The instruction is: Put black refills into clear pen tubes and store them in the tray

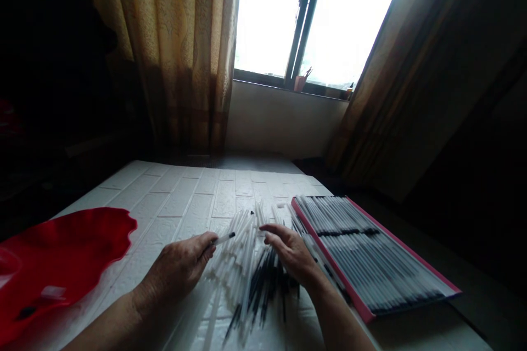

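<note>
My left hand [181, 266] pinches a clear pen barrel [223, 238] with a black end, which points to the right above the pile. Opposite it, my right hand [290, 252] curls its thumb and forefinger toward each other; something pale and see-through seems to be between them, too faint to name. Below both hands lies a loose heap of clear plastic pen barrels [230, 271]. Thin black pen refills [263, 285] are bunched on the heap's right side, partly beneath my right hand.
To the right, a shallow box with a pink rim [405, 238] holds rows of pens [366, 263]. A red wavy-edged dish [82, 247] with small pieces in it sits left on the white brick-patterned tabletop [177, 205]. Behind are a curtain [181, 55] and a window [272, 16].
</note>
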